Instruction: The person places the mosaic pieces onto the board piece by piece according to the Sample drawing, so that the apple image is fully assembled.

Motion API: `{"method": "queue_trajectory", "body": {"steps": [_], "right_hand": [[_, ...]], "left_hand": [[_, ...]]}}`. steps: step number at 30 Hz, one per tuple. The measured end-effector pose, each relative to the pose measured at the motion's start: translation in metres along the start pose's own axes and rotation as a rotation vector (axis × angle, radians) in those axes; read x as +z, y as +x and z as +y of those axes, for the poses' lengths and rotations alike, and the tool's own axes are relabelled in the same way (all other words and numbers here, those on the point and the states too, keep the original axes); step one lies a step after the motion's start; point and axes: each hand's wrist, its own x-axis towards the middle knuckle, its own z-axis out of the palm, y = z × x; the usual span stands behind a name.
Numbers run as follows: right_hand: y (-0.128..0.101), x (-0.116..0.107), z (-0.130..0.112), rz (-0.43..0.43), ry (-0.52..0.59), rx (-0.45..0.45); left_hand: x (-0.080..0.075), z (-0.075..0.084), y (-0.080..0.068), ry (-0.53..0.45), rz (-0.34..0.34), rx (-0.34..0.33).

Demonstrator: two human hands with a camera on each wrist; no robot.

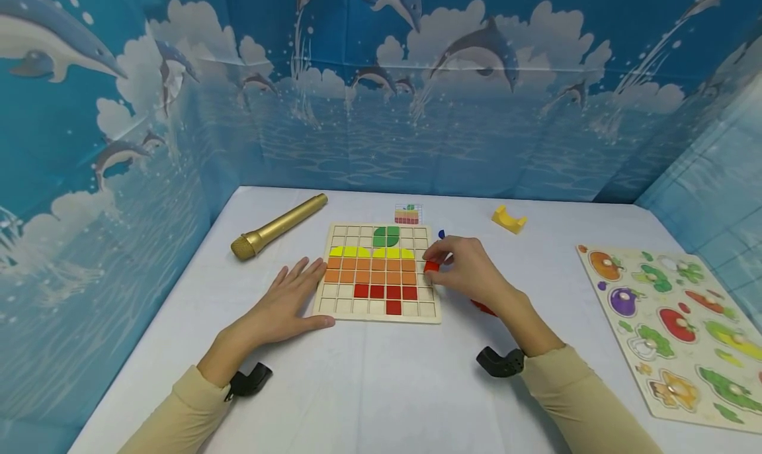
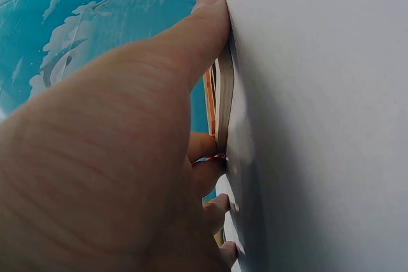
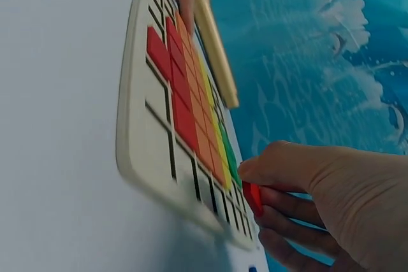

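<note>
A white table (image 1: 381,388) filled the head view, walled by dolphin-printed blue sheeting (image 1: 119,110). At about three o'clock lay a fruit peg puzzle (image 1: 673,335); at the centre sat a wooden grid board (image 1: 381,312) partly filled with green, yellow, orange and red tiles. At ten o'clock from the board rested a gold microphone (image 1: 276,227), at one o'clock a small yellow block (image 1: 508,218). The left hand (image 1: 292,298) lay flat, fingers straight, against the board's nine o'clock edge, probably to steady it; the left wrist view showed thumb and fingertips touching that edge. The right hand (image 1: 470,269) pinched a red tile (image 1: 431,266) at the board's three o'clock edge. Only the right wrist view showed the tile (image 3: 253,197) between thumb and curled fingers, seemingly just above the cells.
</note>
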Motion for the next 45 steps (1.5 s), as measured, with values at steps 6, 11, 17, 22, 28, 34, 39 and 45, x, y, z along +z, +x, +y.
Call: {"method": "queue_trajectory", "body": {"steps": [6,11,17,22,28,34,39,45], "right_hand": [[0.015,0.021,-0.021,-0.035,0.009,-0.078],[0.023,0.040,-0.038,-0.065,0.018,-0.105],[0.030,0.059,-0.055,-0.080,0.030,-0.117],[0.032,0.072,-0.068,-0.113,0.039,-0.157],[0.035,0.085,-0.079,-0.127,0.053,-0.204],[0.035,0.094,-0.085,-0.109,0.049,-0.233],[0.035,0.099,-0.085,-0.082,0.035,-0.272],[0.034,0.099,-0.083,-0.075,-0.004,-0.311]], "left_hand": [[0.000,0.000,0.000,0.002,0.002,0.003],[0.001,-0.001,0.000,0.003,0.003,0.004],[0.000,-0.002,0.000,0.013,0.002,0.009],[-0.001,-0.001,0.000,0.016,-0.004,0.004],[-0.001,-0.001,0.000,0.007,-0.003,0.014],[0.001,-0.002,0.001,0.006,-0.008,0.010],[0.001,-0.003,0.001,0.003,-0.005,0.013],[0.001,-0.003,0.001,0.005,-0.005,0.015]]}}
